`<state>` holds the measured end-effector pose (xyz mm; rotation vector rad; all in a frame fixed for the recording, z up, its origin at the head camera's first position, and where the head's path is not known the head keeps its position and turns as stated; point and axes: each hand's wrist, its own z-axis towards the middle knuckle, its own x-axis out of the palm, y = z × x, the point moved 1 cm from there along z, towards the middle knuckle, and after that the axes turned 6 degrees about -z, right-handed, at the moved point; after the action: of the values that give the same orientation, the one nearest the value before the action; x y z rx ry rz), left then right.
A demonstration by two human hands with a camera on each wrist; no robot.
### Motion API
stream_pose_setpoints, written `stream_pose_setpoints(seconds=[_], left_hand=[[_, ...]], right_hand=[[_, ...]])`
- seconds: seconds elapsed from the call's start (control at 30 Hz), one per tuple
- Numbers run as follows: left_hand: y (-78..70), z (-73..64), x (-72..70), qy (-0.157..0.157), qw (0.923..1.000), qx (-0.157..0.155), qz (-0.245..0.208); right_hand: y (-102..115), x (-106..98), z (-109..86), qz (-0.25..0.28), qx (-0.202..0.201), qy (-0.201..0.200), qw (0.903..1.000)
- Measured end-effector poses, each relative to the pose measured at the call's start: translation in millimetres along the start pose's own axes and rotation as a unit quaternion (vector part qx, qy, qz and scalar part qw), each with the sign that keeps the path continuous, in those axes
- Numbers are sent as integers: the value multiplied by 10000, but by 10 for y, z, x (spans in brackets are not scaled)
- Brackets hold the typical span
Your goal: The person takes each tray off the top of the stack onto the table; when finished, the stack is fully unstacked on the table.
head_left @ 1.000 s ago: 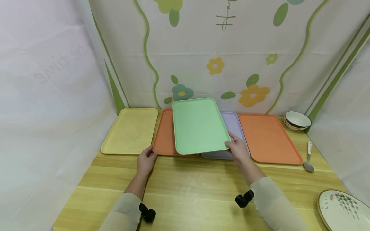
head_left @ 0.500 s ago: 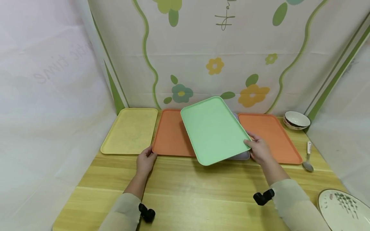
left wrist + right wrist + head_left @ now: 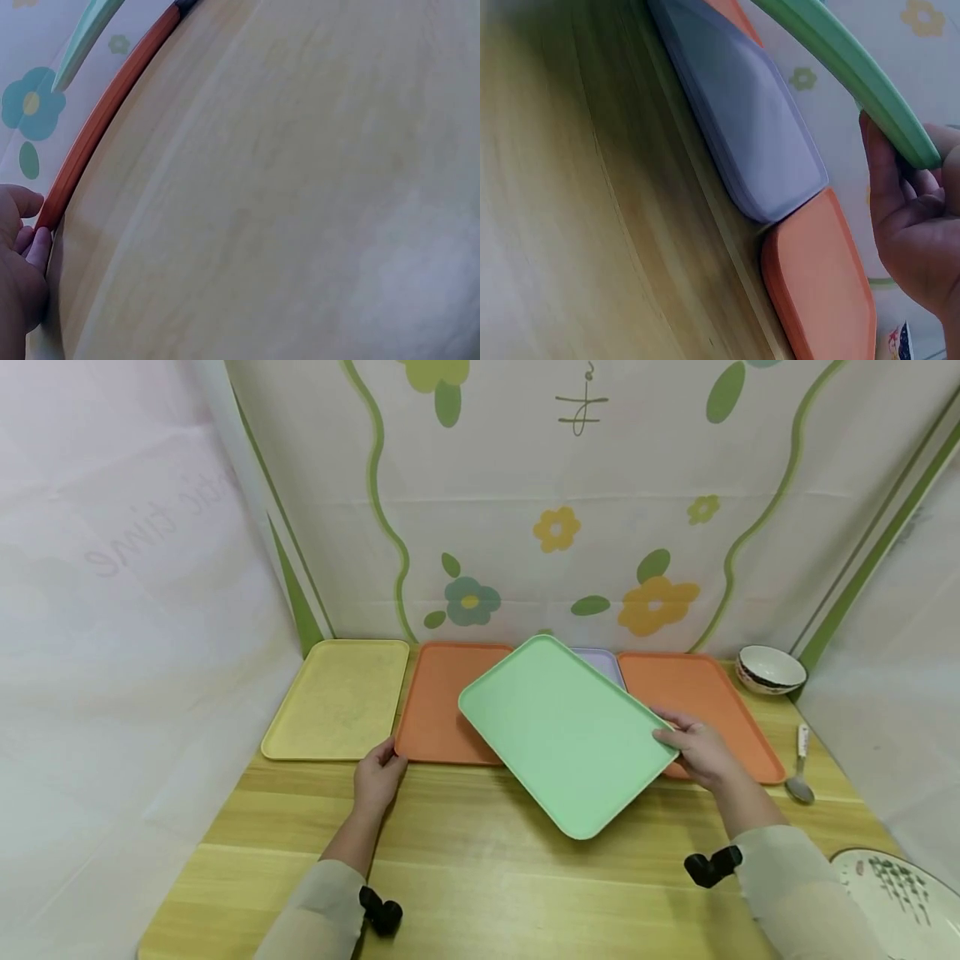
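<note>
A light green rectangular tray [image 3: 570, 735] is held up by its right corner in my right hand [image 3: 701, 750]. The thumb lies on its upper face, and in the right wrist view the fingers curl under the rim. It hangs turned and tilted over part of an orange tray [image 3: 450, 702] and a lilac tray [image 3: 600, 662], hiding much of the lilac one in the head view. At the near left corner of that orange tray, my left hand [image 3: 377, 781] pinches the edge between thumb and fingers. The left wrist view shows this tray's orange rim [image 3: 97, 124].
A yellow tray [image 3: 337, 700] lies at the far left of the wooden table [image 3: 465, 860]. Another orange tray [image 3: 697, 693] lies right of the lilac one. Bowls [image 3: 772, 670], a spoon [image 3: 801, 768] and a patterned plate [image 3: 892, 893] are farther right. Printed cloth walls stand around.
My right hand has moved right and a little toward me with the green tray, which has turned clockwise and now uncovers more of the left orange tray. The left hand stays put.
</note>
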<state>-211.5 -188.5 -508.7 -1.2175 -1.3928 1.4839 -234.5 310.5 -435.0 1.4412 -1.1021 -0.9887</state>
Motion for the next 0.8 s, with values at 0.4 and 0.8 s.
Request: stream_pose_setpoints(seconds=[0.4, 0.8], left_hand=[[3, 8, 10, 5, 9999, -31, -144], [11, 16, 16, -106, 9996, -91, -263]], right_hand=[[-58, -160, -58, -969, 285, 844, 9913], [-82, -196, -102, -1274, 222, 1528, 9798]])
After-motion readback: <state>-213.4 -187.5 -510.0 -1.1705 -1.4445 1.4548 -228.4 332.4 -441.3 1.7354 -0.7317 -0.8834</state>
